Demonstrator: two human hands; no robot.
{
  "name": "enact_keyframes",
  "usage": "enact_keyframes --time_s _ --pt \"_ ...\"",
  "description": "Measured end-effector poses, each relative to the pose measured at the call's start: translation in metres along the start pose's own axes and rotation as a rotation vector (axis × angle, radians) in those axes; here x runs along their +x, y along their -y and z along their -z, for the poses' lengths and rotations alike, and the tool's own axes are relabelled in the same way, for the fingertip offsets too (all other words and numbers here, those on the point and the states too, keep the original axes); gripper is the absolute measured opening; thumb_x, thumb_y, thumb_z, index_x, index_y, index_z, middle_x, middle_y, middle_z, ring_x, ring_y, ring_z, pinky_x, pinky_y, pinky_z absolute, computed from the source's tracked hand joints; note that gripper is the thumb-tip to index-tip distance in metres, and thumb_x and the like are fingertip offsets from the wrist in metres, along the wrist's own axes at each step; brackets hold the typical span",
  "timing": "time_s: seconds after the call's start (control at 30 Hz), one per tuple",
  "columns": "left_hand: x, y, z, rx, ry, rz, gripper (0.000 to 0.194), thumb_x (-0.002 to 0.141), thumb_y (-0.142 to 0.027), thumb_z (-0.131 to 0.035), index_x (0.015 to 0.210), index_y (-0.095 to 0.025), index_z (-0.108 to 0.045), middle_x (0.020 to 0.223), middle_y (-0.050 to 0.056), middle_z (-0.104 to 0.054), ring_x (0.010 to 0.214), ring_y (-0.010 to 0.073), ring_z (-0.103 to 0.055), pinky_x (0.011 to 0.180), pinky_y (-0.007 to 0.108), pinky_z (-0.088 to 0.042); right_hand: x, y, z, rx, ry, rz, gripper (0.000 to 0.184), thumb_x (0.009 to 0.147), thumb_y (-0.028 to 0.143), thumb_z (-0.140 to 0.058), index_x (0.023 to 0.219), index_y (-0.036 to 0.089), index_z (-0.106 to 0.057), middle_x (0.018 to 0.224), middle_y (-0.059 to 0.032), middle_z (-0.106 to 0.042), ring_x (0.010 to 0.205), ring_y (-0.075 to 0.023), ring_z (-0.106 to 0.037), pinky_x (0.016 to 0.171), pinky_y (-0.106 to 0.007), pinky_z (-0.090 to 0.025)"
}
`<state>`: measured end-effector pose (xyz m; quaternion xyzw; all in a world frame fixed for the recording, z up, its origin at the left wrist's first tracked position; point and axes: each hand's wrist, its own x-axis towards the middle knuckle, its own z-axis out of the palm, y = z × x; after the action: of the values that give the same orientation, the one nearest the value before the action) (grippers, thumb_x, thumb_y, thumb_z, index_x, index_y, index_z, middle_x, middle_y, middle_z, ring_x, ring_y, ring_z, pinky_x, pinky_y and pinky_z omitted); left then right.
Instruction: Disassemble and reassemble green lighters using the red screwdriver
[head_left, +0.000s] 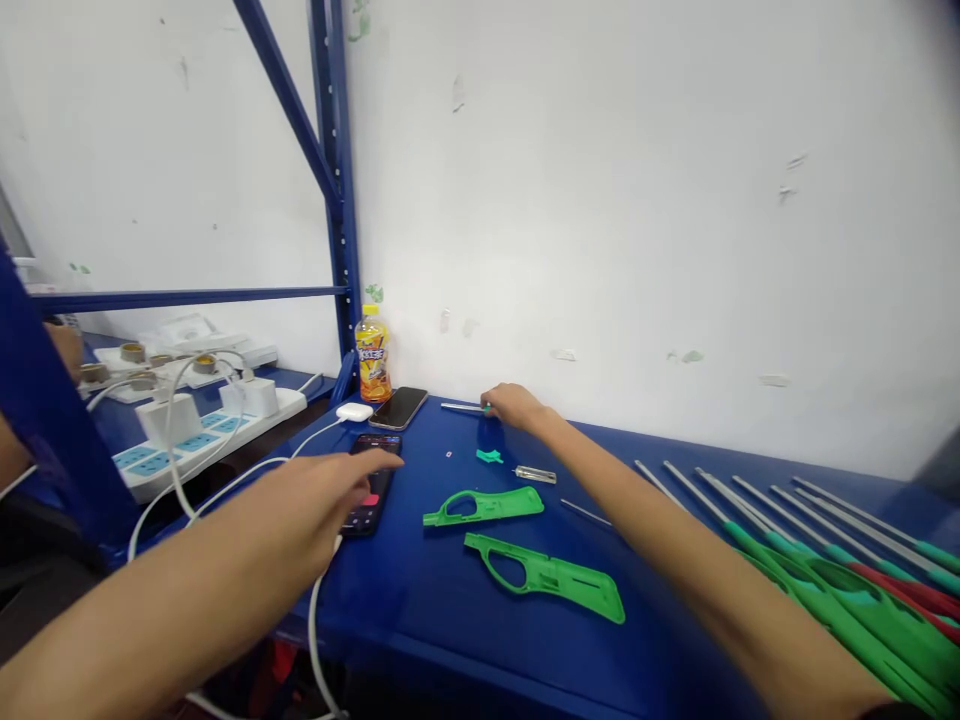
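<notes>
My left hand (319, 495) hovers over or touches a phone (367, 518) with a lit screen, its index finger stretched out and nothing held. Farther back, my right hand (513, 405) pinches the teal end of a thin metal lighter tube (461, 407), which lies close to the wall. Between my arms are two green lighter handle halves, one hollow half (502, 505) and one nearer half (574, 585). Beyond them are a small teal trigger (490, 456), a clear fuel cartridge (535, 475) and a tiny light-coloured piece (449, 454). A thin metal rod (585, 513) is partly hidden by my right forearm.
Several long-nosed lighters (840, 575) in green and red lie at the right. A drink bottle (373, 355), a second phone (400, 408) and a white case (354, 412) stand at the back left. White cables run from a power strip (217, 440); another person's hand (66, 350) shows far left.
</notes>
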<state>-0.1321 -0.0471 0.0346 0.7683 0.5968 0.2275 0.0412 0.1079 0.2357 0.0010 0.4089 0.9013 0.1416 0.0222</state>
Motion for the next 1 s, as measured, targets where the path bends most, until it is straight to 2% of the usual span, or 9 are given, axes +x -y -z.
enact_keyframes --time_s 0.13,0.27,0.37,0.43,0.63,0.7,0.8,0.9,1.0 --pt "-0.006 0.005 0.03 -0.044 0.012 0.13 0.041 0.102 -0.043 -0.043 0.129 -0.035 -0.072 0.116 0.003 -0.08 0.106 0.0317 -0.075 0.087 0.037 -0.061 -0.012 -0.011 0.005 -0.015 -0.056 0.013 0.037 0.102 0.036 -0.068 0.134 0.018 -0.064 0.134 -0.0109 -0.066 0.112 -0.0259 -0.069 0.094 -0.047 -0.06" --pt "0.001 0.011 0.032 -0.026 0.008 0.182 0.038 0.101 -0.036 -0.043 0.121 -0.034 -0.076 0.119 0.002 -0.079 0.105 0.03 -0.075 0.086 0.037 -0.061 -0.029 -0.02 0.024 -0.026 -0.135 -0.003 0.036 0.102 0.036 -0.068 0.132 0.018 -0.064 0.132 -0.0105 -0.067 0.11 -0.0251 -0.069 0.093 -0.046 -0.06" --pt "0.006 0.007 0.024 0.027 0.018 0.133 0.038 0.102 -0.035 -0.044 0.126 -0.034 -0.074 0.122 0.001 -0.078 0.106 0.0291 -0.074 0.091 0.038 -0.059 -0.05 -0.022 0.048 -0.035 -0.213 0.005 0.031 0.104 0.034 -0.065 0.129 0.017 -0.066 0.126 -0.0097 -0.07 0.105 -0.0237 -0.07 0.091 -0.045 -0.06" --pt "0.009 -0.004 0.019 0.043 0.001 0.059 0.038 0.104 -0.039 -0.046 0.133 -0.036 -0.07 0.126 0.0 -0.076 0.112 0.0281 -0.072 0.096 0.038 -0.057 -0.07 -0.021 0.065 -0.041 -0.258 0.031 0.027 0.109 0.023 -0.051 0.127 0.012 -0.068 0.12 -0.0145 -0.072 0.101 -0.025 -0.071 0.088 -0.04 -0.057" --pt "0.02 -0.064 -0.004 0.004 -0.267 -0.261 0.031 0.109 -0.033 -0.045 0.135 -0.036 -0.062 0.139 0.0 -0.064 0.128 0.0238 -0.06 0.111 0.039 -0.048 -0.153 -0.001 0.102 -0.039 -0.352 0.158 0.031 0.111 0.028 -0.044 0.13 0.018 -0.067 0.118 -0.0139 -0.074 0.1 -0.0271 -0.071 0.084 -0.039 -0.052" --pt "0.025 -0.082 -0.017 0.019 -0.308 -0.311 0.038 0.108 -0.029 -0.048 0.145 -0.037 -0.054 0.146 0.002 -0.057 0.131 0.0255 -0.057 0.112 0.042 -0.047 -0.182 0.013 0.105 0.049 -0.416 0.196 0.031 0.111 0.035 -0.045 0.135 0.023 -0.06 0.113 -0.0106 -0.075 0.097 -0.0268 -0.072 0.079 -0.038 -0.054" --pt "0.034 -0.098 -0.039 0.055 -0.341 -0.372 0.051 0.105 -0.026 -0.055 0.154 -0.032 -0.043 0.146 0.009 -0.056 0.131 0.0311 -0.056 0.108 0.048 -0.047 -0.22 0.035 0.103 0.246 -0.532 0.127 0.027 0.111 0.045 -0.046 0.129 0.028 -0.058 0.103 -0.0043 -0.076 0.084 -0.0217 -0.074 0.073 -0.033 -0.056" --pt "0.039 -0.104 -0.053 0.049 -0.305 -0.443 0.039 0.109 -0.025 -0.049 0.148 -0.032 -0.052 0.122 0.007 -0.069 0.108 0.0279 -0.065 0.092 0.043 -0.052 -0.245 0.052 0.098 0.357 -0.585 0.109 0.024 0.111 0.048 -0.046 0.117 0.031 -0.061 0.103 -0.0016 -0.077 0.083 -0.0198 -0.075 0.076 -0.032 -0.057" --pt "0.038 -0.104 -0.054 0.001 -0.241 -0.455 0.033 0.111 -0.023 -0.046 0.14 -0.03 -0.061 0.102 0.003 -0.073 0.091 0.0236 -0.068 0.079 0.036 -0.052 -0.26 0.058 0.094 0.383 -0.601 0.103 0.026 0.108 0.051 -0.052 0.125 0.033 -0.06 0.113 -0.0015 -0.078 0.095 -0.022 -0.076 0.083 -0.034 -0.059"
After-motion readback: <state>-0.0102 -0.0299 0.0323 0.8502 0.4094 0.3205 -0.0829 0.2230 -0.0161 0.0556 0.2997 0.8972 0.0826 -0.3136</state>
